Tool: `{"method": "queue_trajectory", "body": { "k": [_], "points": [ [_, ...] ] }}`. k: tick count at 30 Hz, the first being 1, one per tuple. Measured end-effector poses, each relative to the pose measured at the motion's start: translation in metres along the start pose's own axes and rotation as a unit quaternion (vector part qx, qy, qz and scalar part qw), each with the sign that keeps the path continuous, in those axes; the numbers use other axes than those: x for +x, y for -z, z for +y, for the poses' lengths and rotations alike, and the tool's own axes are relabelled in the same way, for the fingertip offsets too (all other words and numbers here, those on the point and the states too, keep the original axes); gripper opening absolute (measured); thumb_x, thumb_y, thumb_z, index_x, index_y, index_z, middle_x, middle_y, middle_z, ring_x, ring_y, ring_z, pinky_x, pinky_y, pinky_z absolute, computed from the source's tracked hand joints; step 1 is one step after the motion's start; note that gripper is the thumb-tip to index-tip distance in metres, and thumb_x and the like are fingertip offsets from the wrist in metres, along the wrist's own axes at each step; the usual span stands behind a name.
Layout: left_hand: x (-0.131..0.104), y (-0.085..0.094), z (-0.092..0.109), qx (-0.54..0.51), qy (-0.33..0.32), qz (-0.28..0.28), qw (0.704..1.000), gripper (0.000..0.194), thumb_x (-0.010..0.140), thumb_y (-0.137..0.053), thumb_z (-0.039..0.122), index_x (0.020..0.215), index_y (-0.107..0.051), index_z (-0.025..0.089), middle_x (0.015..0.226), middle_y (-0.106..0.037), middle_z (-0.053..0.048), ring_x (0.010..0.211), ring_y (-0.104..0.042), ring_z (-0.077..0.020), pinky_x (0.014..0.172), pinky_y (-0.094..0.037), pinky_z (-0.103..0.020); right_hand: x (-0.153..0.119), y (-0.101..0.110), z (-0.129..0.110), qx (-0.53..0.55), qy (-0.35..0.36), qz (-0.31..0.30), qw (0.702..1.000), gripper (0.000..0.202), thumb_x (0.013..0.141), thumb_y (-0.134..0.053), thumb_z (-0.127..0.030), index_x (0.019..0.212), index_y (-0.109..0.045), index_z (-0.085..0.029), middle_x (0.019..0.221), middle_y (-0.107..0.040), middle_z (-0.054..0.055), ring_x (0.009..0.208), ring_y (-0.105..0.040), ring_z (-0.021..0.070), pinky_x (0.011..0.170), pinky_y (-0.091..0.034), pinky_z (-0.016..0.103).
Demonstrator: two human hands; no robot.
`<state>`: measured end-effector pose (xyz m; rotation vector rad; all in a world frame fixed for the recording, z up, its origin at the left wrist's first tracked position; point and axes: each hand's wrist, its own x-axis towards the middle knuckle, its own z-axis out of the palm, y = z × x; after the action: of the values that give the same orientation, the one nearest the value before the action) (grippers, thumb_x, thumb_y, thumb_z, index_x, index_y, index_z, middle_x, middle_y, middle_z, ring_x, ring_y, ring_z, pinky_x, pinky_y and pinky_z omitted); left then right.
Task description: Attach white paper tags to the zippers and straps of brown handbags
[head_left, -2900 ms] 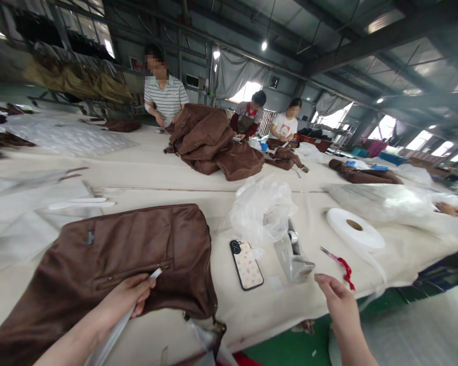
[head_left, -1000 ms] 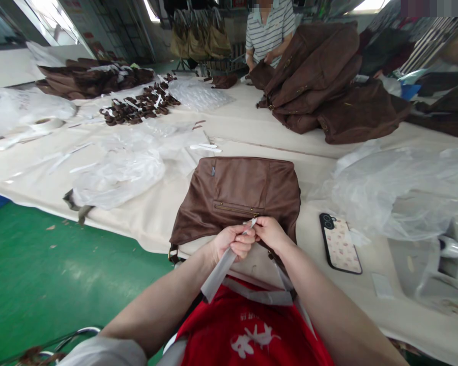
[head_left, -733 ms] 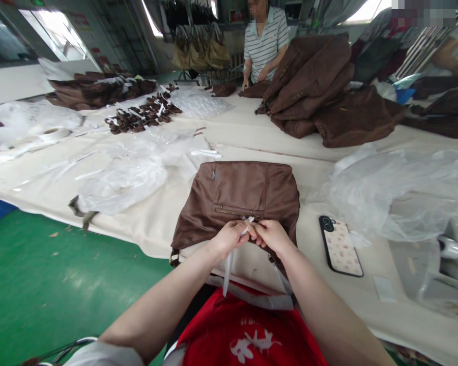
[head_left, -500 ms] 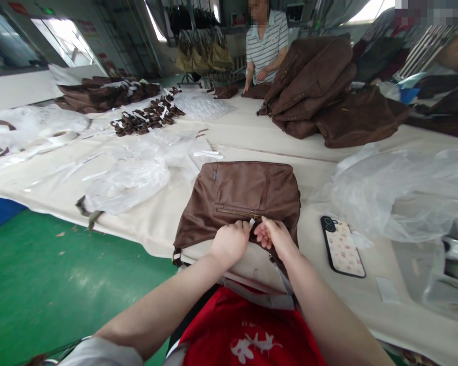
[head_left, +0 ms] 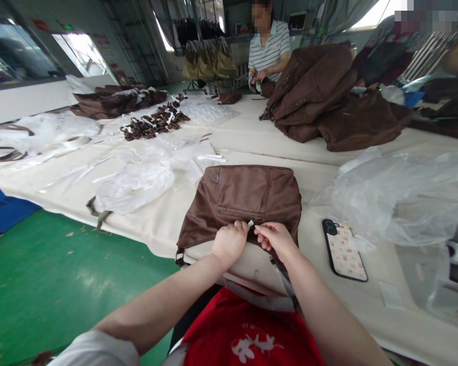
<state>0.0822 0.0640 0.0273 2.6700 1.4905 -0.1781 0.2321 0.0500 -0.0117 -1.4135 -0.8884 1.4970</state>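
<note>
A brown leather-look handbag (head_left: 244, 190) lies flat on the cream-covered table in front of me, its curved opening facing my body. Across its side runs a zipped pocket (head_left: 240, 213). My left hand (head_left: 231, 245) is closed on the bag's near edge, and a small white tag (head_left: 251, 223) sticks up by its fingertips. Just to the right, my right hand (head_left: 275, 238) has thumb and index finger pinched together beside the tag. Whatever those fingertips hold is too small to make out.
A phone in a patterned case (head_left: 345, 249) lies right of the bag, near crumpled clear plastic (head_left: 400, 193). More plastic (head_left: 137, 183) sits left. Brown bags (head_left: 316, 96) are heaped behind, and small brown straps (head_left: 156, 119) lie far left. A person (head_left: 269, 51) stands across the table.
My right hand's thumb and index finger have drawn into a pinch near the white tag. The left hand stays put. Across the table, the person has raised both hands together. The view has shifted slightly.
</note>
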Motion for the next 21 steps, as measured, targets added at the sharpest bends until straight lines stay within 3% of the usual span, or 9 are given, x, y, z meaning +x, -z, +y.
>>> {"method": "queue_trajectory", "body": {
  "k": [5,10,14,18,21],
  "points": [
    [-0.001,-0.001,0.005,-0.008,-0.001,0.003,1.0,0.029,0.092,-0.032,0.006,0.107,-0.057,0.007,0.096,-0.062,-0.02,0.088,-0.066,-0.0325,0.072,-0.052,-0.044,0.002,-0.003,0.001,-0.034,-0.018,0.01,0.999,0.053,0.08,-0.056,-0.064,0.058,-0.062,-0.016,0.045,-0.057,0.001,0.033,-0.048,0.0084,0.03,-0.029,0.018],
    [0.0,-0.005,0.003,-0.085,0.018,0.003,0.996,0.027,0.092,-0.035,0.008,0.106,-0.057,0.006,0.102,-0.062,-0.022,0.093,-0.064,-0.0335,0.077,-0.05,-0.046,-0.001,-0.004,0.003,-0.05,0.007,-0.001,0.999,0.029,0.076,-0.068,-0.044,0.066,-0.065,-0.017,0.052,-0.062,-0.001,0.037,-0.048,0.007,0.034,-0.031,0.017],
    [0.001,-0.005,-0.01,-0.208,0.047,0.01,0.977,0.022,0.094,-0.039,0.017,0.108,-0.055,0.012,0.099,-0.064,-0.014,0.091,-0.064,-0.027,0.082,-0.047,-0.04,-0.004,-0.003,0.003,-0.035,0.018,-0.023,0.999,0.021,0.077,-0.063,-0.037,0.074,-0.069,-0.017,0.056,-0.063,-0.001,0.041,-0.049,0.0072,0.038,-0.033,0.017],
    [0.004,-0.002,-0.018,-0.383,0.079,-0.011,0.92,0.015,0.092,-0.044,0.02,0.084,-0.056,0.017,0.077,-0.06,-0.003,0.075,-0.059,-0.0163,0.071,-0.044,-0.027,-0.004,-0.005,0.004,-0.026,0.018,-0.035,0.999,0.018,0.074,-0.063,-0.035,0.073,-0.068,-0.017,0.055,-0.062,-0.002,0.042,-0.049,0.0071,0.039,-0.033,0.017],
    [0.005,0.0,-0.017,-0.525,0.1,-0.071,0.842,0.019,0.091,-0.044,0.029,0.077,-0.052,0.018,0.059,-0.044,0.005,0.049,-0.041,-0.009,0.049,-0.032,-0.021,-0.003,-0.006,0.005,-0.02,0.019,-0.038,0.999,0.019,0.074,-0.063,-0.035,0.073,-0.068,-0.018,0.055,-0.062,-0.002,0.043,-0.049,0.007,0.04,-0.033,0.017]
  ]
}}
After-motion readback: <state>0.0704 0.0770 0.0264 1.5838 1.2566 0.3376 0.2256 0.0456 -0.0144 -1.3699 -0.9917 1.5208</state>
